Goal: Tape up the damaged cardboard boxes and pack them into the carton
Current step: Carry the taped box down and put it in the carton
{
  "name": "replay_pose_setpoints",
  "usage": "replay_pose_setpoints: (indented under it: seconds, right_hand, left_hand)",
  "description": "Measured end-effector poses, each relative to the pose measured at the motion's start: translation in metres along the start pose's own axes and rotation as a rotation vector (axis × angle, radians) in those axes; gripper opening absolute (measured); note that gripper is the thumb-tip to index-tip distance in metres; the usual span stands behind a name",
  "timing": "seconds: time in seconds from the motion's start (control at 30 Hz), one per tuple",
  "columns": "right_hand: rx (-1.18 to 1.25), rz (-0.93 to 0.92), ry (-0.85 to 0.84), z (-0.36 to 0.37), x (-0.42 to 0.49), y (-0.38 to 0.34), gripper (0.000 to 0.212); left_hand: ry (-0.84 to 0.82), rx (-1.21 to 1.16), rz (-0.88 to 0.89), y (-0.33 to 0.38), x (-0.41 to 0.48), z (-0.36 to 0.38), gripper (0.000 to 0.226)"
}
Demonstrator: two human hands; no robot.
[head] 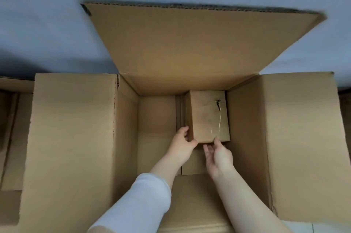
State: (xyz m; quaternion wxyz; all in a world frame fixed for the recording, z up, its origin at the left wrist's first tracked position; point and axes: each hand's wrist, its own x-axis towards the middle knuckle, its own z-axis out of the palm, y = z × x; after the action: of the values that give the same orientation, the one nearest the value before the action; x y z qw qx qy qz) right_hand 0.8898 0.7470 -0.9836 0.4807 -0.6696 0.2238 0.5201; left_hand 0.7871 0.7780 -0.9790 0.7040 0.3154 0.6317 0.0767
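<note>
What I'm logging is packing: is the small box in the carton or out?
In. The small box is in the carton's far right corner; left hand and right hand touch it.

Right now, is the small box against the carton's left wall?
No, the small box sits in the far right corner of the carton.

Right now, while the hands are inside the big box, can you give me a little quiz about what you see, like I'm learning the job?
1. True or false: the small box sits inside the carton.
2. Which carton wall is the small box nearest? A) left B) right C) near
3. Fill in: the ___ hand grips the small box's near left corner.
Key: 1 true; 2 B; 3 left hand.
</note>
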Motion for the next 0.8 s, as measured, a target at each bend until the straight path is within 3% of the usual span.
replay_pose_setpoints:
  seconds: [0.23,0.4,0.67,0.8]
  right_hand:
    - [-0.113,-0.007,-0.026,0.000,-0.001,0.003,0.058]
    - [-0.221,0.000,-0.060,0.002,-0.050,-0.002,0.063]
    - [-0.575,0.022,-0.155,-0.034,-0.275,-0.020,0.060]
    - [-0.664,0.012,-0.245,-0.060,-0.392,-0.038,0.046]
  left_hand:
    - [0.005,-0.174,-0.075,0.004,0.007,0.000,0.059]
    - [0.102,-0.285,-0.112,0.013,-0.038,-0.003,0.048]
    - [0.188,-0.397,-0.225,0.036,-0.281,-0.031,0.036]
    - [0.216,-0.435,-0.249,0.043,-0.408,-0.044,0.033]
